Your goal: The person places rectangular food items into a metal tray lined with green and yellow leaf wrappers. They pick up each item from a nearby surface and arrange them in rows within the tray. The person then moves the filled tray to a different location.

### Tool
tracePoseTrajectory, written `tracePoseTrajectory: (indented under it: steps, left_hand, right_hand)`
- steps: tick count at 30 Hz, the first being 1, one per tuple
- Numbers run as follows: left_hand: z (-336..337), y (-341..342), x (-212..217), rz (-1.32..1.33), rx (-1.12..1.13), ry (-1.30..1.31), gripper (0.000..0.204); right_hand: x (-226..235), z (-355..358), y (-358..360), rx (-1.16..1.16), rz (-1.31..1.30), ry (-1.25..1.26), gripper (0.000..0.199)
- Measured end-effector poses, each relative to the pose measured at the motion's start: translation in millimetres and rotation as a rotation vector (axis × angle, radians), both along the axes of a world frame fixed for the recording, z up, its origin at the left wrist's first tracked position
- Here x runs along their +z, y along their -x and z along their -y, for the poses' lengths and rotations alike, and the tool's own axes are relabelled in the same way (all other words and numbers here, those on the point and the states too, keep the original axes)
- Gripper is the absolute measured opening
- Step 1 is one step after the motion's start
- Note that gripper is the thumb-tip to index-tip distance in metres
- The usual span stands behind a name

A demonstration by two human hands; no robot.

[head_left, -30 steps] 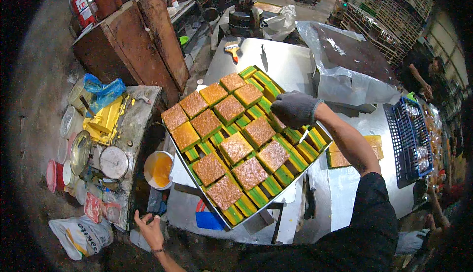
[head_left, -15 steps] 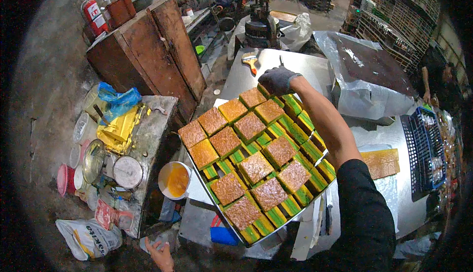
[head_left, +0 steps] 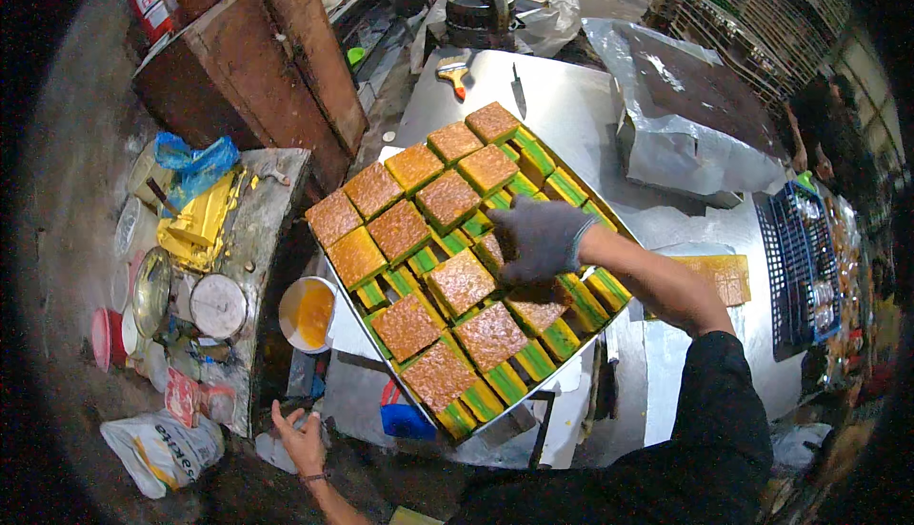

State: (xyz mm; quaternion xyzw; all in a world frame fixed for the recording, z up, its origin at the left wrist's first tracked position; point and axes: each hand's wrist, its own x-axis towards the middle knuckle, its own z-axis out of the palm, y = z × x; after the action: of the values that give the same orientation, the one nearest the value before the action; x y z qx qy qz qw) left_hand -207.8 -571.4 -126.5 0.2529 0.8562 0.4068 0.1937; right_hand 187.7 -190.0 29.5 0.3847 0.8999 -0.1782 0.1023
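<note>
My right hand (head_left: 543, 239), in a dark grey glove, reaches over a tray (head_left: 374, 336) of layered cake. Its fingers are apart and hold nothing; whether they touch the cake squares below cannot be made out. Brown-topped cake squares (head_left: 405, 230) lie flat on rows of green and yellow striped cake slices (head_left: 535, 361). Bare and low at the left, my left hand (head_left: 303, 441) is open beside the tray, away from it. Beyond the tray's far corner, a knife (head_left: 519, 92) and a flat paintbrush (head_left: 454, 76) lie on the metal table (head_left: 571, 97).
A bucket of orange liquid (head_left: 308, 314) stands left of the tray. The side table (head_left: 276, 178) carries yellow butter-like blocks (head_left: 198, 225) and tubs. At the right are a flat piece of cake (head_left: 714, 277), a blue crate (head_left: 800, 258) and a large plastic-wrapped dark slab (head_left: 705, 97).
My right hand has come back from the knife at the far edge to above the middle of the tray, leaving the knife on the table. My left hand has moved further into view.
</note>
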Motion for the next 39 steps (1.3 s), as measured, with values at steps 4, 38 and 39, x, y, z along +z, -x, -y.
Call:
tracePoseTrajectory:
  steps: [4,38,39]
  left_hand:
    - [-22,-10,11,0.019,-0.048,-0.038,0.089]
    - [-121,-104,103,-0.433,-0.706,-0.234,0.061]
    - [-135,-107,108,-0.507,-0.788,-0.188,0.068]
  right_hand:
    - [4,18,15,-0.138,-0.034,0.069,0.072]
    - [-1,59,55,-0.091,-0.222,-0.062,0.083]
    - [0,66,65,-0.190,-0.124,-0.055,0.078]
